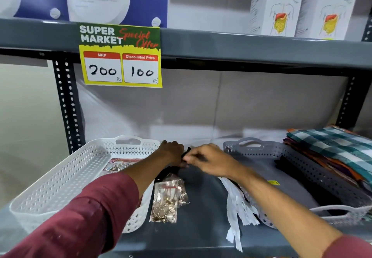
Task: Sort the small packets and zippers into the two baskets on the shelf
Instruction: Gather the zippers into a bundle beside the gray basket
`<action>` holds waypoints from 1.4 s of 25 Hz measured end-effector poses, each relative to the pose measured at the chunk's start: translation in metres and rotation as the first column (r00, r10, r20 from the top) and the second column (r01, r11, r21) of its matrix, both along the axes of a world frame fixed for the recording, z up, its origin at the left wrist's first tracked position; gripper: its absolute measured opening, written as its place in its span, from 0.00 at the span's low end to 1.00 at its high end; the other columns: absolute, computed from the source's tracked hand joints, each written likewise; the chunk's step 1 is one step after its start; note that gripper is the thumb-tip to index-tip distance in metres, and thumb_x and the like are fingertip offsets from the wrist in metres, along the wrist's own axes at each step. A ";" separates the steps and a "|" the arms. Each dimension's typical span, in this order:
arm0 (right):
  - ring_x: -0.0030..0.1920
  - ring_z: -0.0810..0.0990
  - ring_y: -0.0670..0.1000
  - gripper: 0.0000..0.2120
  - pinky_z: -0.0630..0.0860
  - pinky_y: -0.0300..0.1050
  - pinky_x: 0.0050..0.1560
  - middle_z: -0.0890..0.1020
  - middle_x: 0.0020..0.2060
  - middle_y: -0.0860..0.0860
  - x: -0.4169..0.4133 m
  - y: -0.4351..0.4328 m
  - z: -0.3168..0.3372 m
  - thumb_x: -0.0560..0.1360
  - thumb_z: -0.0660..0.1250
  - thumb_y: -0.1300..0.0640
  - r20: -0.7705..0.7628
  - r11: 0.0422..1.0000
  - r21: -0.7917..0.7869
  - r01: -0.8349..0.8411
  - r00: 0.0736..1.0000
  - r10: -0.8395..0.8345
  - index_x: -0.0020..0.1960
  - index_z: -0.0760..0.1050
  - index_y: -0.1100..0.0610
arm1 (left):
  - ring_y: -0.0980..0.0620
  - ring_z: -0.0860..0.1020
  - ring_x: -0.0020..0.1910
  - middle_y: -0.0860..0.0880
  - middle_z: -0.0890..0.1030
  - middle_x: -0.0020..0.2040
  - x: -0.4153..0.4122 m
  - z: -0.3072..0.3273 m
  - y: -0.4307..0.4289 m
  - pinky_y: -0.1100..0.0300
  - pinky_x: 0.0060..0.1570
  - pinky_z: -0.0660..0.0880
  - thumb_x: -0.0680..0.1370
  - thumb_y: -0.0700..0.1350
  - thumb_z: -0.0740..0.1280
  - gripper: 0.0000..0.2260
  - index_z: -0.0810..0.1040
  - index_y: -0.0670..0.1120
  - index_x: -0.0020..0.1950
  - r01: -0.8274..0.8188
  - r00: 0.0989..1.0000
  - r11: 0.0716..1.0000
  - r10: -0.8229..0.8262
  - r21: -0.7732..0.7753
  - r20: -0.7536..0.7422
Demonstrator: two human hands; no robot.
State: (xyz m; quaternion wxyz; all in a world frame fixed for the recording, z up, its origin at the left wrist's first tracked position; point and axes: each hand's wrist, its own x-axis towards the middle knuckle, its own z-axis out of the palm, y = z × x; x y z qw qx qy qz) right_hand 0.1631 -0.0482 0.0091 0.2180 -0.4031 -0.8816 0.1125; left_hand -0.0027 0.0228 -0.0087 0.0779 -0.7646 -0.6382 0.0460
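Shelf holds folded cloths beside grey basket.

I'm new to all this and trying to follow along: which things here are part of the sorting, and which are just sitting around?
Part of the job:
- white basket
- grey basket
- clear packets of gold bits
- white zippers
- black zippers both hands are handling
- left hand, right hand

Just lying about:
- folded checked cloths
- price sign
- boxes on the upper shelf
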 end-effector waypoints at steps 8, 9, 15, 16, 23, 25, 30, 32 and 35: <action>0.45 0.83 0.40 0.12 0.78 0.37 0.50 0.86 0.41 0.42 0.057 -0.009 0.014 0.76 0.67 0.45 -0.198 0.996 0.056 0.068 0.979 -0.056 0.51 0.84 0.52 | 0.41 0.78 0.62 0.42 0.78 0.61 0.005 -0.014 0.000 0.49 0.61 0.74 0.74 0.48 0.67 0.22 0.74 0.42 0.66 -0.079 0.997 0.994 0.077 0.074 0.029; 0.46 0.83 0.40 0.13 0.79 0.38 0.51 0.87 0.42 0.43 0.061 -0.011 0.014 0.76 0.67 0.45 -0.208 0.996 0.063 0.067 0.977 -0.052 0.51 0.84 0.52 | 0.40 0.78 0.62 0.42 0.78 0.62 0.005 -0.015 0.001 0.49 0.60 0.75 0.74 0.46 0.67 0.21 0.74 0.42 0.66 -0.078 0.996 0.995 0.076 0.069 0.043; 0.46 0.84 0.40 0.12 0.77 0.32 0.50 0.87 0.42 0.43 0.082 -0.024 0.018 0.76 0.69 0.48 -0.312 0.993 0.092 0.072 0.949 -0.040 0.51 0.85 0.55 | 0.40 0.80 0.56 0.42 0.78 0.52 0.015 0.021 0.001 0.53 0.49 0.77 0.70 0.47 0.72 0.14 0.77 0.41 0.52 -0.150 0.914 0.981 0.091 0.121 0.395; 0.46 0.83 0.40 0.12 0.76 0.30 0.49 0.87 0.42 0.43 0.085 -0.024 0.019 0.76 0.69 0.48 -0.335 0.993 0.089 0.079 0.941 -0.045 0.50 0.85 0.55 | 0.41 0.81 0.54 0.42 0.78 0.48 0.021 0.028 0.000 0.55 0.45 0.76 0.69 0.46 0.73 0.11 0.75 0.42 0.45 -0.166 0.879 0.980 0.095 0.114 0.467; 0.46 0.84 0.37 0.13 0.72 0.23 0.43 0.87 0.42 0.45 0.081 -0.024 0.019 0.77 0.67 0.47 -0.442 0.993 0.028 0.112 0.893 -0.088 0.51 0.84 0.54 | 0.52 0.79 0.28 0.47 0.81 0.30 0.054 0.054 -0.012 0.68 0.19 0.66 0.66 0.46 0.71 0.08 0.76 0.43 0.32 -0.172 0.648 0.981 0.048 0.085 0.760; 0.45 0.84 0.38 0.12 0.74 0.25 0.45 0.88 0.42 0.45 0.080 -0.024 0.017 0.77 0.68 0.48 -0.445 0.993 0.039 0.115 0.892 -0.086 0.51 0.84 0.55 | 0.49 0.81 0.30 0.46 0.81 0.31 0.060 0.057 -0.017 0.67 0.24 0.67 0.66 0.45 0.71 0.09 0.75 0.43 0.30 -0.173 0.615 0.980 0.026 0.103 0.788; 0.44 0.85 0.39 0.12 0.78 0.30 0.49 0.88 0.40 0.46 0.083 -0.022 0.018 0.77 0.68 0.48 -0.514 0.990 0.032 0.138 0.852 -0.102 0.50 0.85 0.55 | 0.48 0.79 0.28 0.47 0.79 0.27 0.083 0.051 -0.045 0.62 0.29 0.71 0.67 0.53 0.74 0.16 0.76 0.42 0.30 -0.058 0.662 0.987 -0.075 0.151 0.746; 0.43 0.85 0.39 0.12 0.77 0.30 0.47 0.87 0.38 0.46 0.083 -0.021 0.019 0.76 0.68 0.47 -0.498 0.986 0.055 0.157 0.860 -0.109 0.47 0.85 0.54 | 0.48 0.79 0.29 0.49 0.77 0.27 0.097 0.040 -0.063 0.59 0.29 0.75 0.68 0.48 0.74 0.11 0.78 0.42 0.33 0.047 0.652 0.983 -0.166 0.180 0.740; 0.31 0.81 0.41 0.17 0.73 0.29 0.35 0.84 0.28 0.47 0.081 -0.019 0.017 0.77 0.68 0.47 -0.470 0.960 0.147 0.240 0.870 -0.145 0.33 0.81 0.53 | 0.50 0.79 0.30 0.53 0.76 0.29 0.113 0.022 -0.085 0.60 0.29 0.77 0.69 0.39 0.71 0.07 0.75 0.47 0.33 0.157 0.641 0.969 -0.249 0.193 0.727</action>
